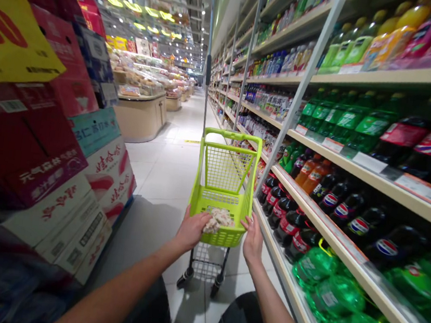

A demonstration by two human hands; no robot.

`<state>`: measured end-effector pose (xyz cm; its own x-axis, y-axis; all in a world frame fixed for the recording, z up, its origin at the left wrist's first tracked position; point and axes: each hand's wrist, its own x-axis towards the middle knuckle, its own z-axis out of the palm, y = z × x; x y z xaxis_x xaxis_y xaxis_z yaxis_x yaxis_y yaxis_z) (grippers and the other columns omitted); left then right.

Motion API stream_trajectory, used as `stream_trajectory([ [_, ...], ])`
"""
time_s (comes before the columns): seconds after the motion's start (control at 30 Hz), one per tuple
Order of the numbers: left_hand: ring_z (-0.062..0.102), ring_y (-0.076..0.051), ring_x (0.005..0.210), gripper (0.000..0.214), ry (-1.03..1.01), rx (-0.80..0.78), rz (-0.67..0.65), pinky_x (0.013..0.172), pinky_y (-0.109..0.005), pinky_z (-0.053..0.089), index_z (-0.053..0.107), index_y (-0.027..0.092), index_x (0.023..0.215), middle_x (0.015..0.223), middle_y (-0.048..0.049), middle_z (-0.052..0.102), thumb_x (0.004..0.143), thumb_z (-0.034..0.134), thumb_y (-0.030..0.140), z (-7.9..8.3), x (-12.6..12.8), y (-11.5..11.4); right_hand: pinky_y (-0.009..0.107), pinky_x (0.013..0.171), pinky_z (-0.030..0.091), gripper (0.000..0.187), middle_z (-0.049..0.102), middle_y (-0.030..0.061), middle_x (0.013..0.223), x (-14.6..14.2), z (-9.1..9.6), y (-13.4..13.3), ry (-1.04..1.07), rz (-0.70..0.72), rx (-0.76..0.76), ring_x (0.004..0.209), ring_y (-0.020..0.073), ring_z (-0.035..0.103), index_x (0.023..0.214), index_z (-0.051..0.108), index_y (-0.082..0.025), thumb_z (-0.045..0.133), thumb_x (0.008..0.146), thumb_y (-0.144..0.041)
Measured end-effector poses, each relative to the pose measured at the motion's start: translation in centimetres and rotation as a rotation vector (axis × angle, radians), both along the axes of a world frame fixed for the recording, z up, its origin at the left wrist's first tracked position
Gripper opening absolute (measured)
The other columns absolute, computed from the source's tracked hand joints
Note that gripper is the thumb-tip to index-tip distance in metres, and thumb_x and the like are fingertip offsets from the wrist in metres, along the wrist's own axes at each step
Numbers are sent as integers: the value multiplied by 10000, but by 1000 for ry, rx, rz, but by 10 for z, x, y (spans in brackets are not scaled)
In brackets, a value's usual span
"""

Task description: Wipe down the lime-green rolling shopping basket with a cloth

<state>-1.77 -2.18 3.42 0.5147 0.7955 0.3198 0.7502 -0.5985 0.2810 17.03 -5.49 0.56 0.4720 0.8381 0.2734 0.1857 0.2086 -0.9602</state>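
Observation:
A small lime-green shopping cart [195, 196] stands in front of my knees, its basket facing me. My left hand [191, 229] is at the basket's near left corner, its fingers closed on a crumpled, pale patterned cloth [221, 219]. That cloth lies bunched against the near rim, partly inside the basket. On the other side, my right hand [253, 239] has its bent fingertips on the near right rim of the cart. Dark wheels [184, 278] show below the basket.
Shelves of soda bottles [373, 120] run along the right, with large green bottles [340, 297] at the bottom. Stacked drink cartons [108, 169] stand close on the left. A tiled aisle [172, 161] leads away past a curved display counter [142, 116].

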Motion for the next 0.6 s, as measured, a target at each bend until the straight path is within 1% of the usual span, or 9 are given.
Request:
stream_trajectory([
  [0.03,532,-184,1035,274,0,-12,31,1049,-533,19,526,237,1068,1099,-44,604,840,382,190,1,3,0,352,794,466,593,579,144,1122,-2,1,1,32,-19,0,870,206,636,1267,385,-134,303,819,-514],
  [0.1,545,-190,1014,297,11,-40,31,1042,-544,44,515,228,1082,1083,-52,612,825,381,163,3,25,-3,344,759,474,590,563,149,1141,-7,3,3,82,-68,-11,825,203,643,1254,400,-128,290,818,-510],
  [0.2,547,-197,1010,312,30,-89,-22,1037,-534,101,510,197,1084,1059,-72,621,808,376,139,6,70,-8,345,787,460,574,583,133,1112,-8,3,7,38,-152,-45,926,217,604,1213,452,-123,287,814,-500],
  [0.27,552,-197,1002,305,42,-105,-49,1038,-528,106,515,191,1072,1044,-72,628,805,376,143,8,79,-8,351,827,442,553,604,125,1073,-4,3,8,-60,-198,-60,990,220,569,1179,487,-118,300,808,-483],
  [0.3,553,-194,1001,302,47,-105,-62,1040,-528,94,519,199,1068,1044,-64,629,808,373,149,9,75,-7,357,842,435,536,608,127,1063,-1,2,7,-125,-196,-56,998,221,562,1155,509,-114,314,805,-470],
  [0.37,549,-192,1013,306,56,-106,-61,1039,-539,64,522,232,1072,1068,-43,625,817,366,168,11,52,-3,378,870,423,485,600,137,1075,2,2,6,-283,-128,-24,1010,226,553,1095,558,-117,363,795,-444],
  [0.47,514,-222,1080,345,63,-153,102,1019,-569,94,493,265,1133,1133,-41,598,816,374,199,14,13,6,440,937,364,390,566,137,1135,-3,2,2,-525,-33,35,1090,251,498,1029,609,-151,451,778,-403],
  [0.53,519,-249,1075,377,70,-207,159,999,-586,122,475,242,1168,1140,-70,593,802,390,199,15,3,11,454,969,333,361,527,120,1198,-16,4,1,-614,13,84,1150,246,448,1082,587,-183,465,790,-357],
  [0.6,540,-257,1042,387,73,-246,105,991,-576,159,482,202,1167,1121,-94,601,789,405,197,16,7,15,425,989,330,373,467,99,1273,-30,6,2,-653,129,150,1198,215,403,1166,526,-204,430,818,-297],
])
